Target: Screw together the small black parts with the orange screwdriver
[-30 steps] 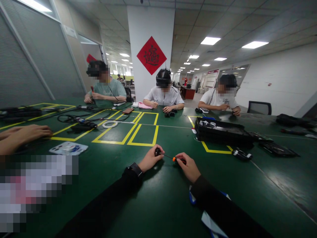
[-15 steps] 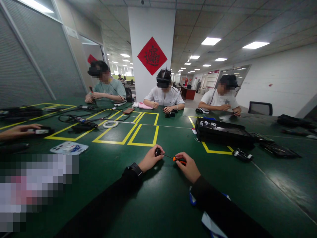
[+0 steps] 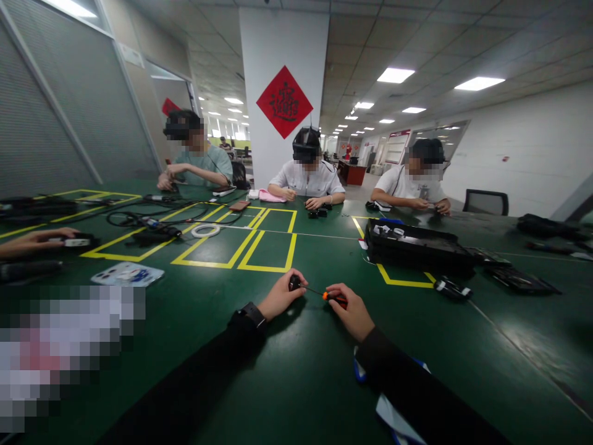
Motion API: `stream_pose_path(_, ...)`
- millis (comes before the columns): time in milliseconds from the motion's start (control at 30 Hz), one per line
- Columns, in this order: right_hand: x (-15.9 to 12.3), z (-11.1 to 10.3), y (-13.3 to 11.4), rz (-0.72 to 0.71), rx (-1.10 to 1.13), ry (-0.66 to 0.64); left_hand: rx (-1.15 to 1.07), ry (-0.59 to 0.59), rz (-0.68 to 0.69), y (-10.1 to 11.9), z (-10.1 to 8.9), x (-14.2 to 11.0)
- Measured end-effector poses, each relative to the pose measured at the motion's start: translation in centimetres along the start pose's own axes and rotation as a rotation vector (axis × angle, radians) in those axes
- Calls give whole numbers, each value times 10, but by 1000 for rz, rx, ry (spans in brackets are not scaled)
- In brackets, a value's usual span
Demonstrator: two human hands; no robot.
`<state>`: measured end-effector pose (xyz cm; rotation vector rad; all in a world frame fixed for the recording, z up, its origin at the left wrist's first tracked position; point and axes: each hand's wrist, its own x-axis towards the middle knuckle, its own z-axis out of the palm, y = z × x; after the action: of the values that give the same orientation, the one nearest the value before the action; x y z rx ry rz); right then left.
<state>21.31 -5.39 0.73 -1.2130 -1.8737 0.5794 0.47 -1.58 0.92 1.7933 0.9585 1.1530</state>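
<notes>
My left hand (image 3: 279, 298) rests on the green table (image 3: 301, 383) with its fingers closed around a small black part (image 3: 294, 283). My right hand (image 3: 353, 312) grips a small screwdriver with an orange and black handle (image 3: 334, 298). The thin shaft runs left from the handle, and its tip meets the black part. Both forearms are in dark sleeves, and a black watch (image 3: 248, 314) sits on my left wrist.
A black tray of parts (image 3: 417, 246) lies ahead to the right, with a small black device (image 3: 453, 288) beside it. Yellow tape boxes (image 3: 241, 247), cables and a white ring (image 3: 206, 232) lie ahead left. Three people sit across the table; another person's hand (image 3: 37, 240) reaches in at the left.
My hands have stayed almost still on the part and screwdriver. The other person's hand at the left drew back and now holds a small device.
</notes>
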Motion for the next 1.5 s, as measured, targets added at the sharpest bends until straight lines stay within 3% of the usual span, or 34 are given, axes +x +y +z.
stream_pose_path(300,2,0,-1,-10,-126,-1,6,14,-13,1,0,0)
stream_pose_path(567,0,-2,-5,74,-68,-4,4,-1,12,-1,0,0)
stream_pose_path(833,1,-3,-7,31,46,-1,14,4,-1,0,0,0)
stream_pose_path(1333,-1,-1,-5,17,80,10,16,7,-12,4,1,-1)
stream_pose_path(1500,0,0,-4,17,-15,7,20,3,-11,3,0,-1)
